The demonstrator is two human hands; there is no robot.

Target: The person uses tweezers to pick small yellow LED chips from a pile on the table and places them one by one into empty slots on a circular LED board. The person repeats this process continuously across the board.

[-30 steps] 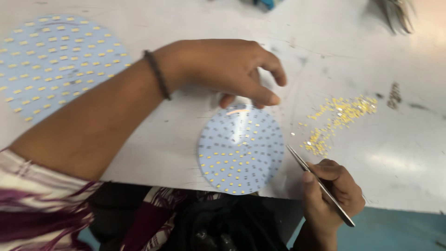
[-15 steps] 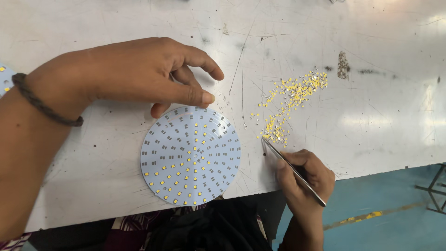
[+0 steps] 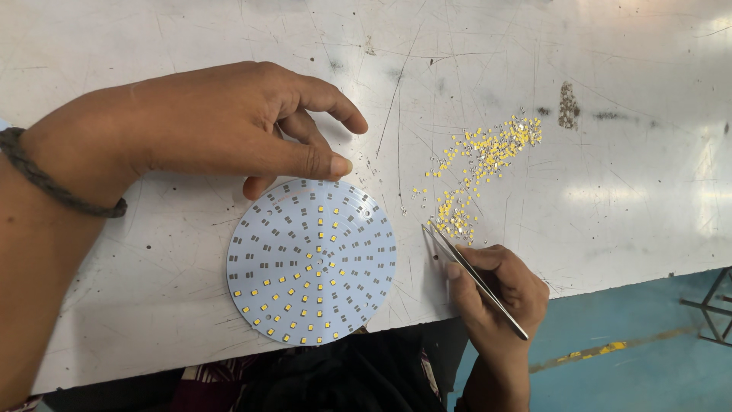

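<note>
Though partly filled, round white board [image 3: 311, 262] with yellow chips.

Scratched white worktable [image 3: 625, 69], blue floor [image 3: 633, 366] with yellow marking [image 3: 587, 353]

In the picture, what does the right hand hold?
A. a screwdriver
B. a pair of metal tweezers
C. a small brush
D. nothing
B: the right hand grips thin metal tweezers, their tips pointing toward the pile of small yellow chips on the white table, beside the round circuit board.
</note>
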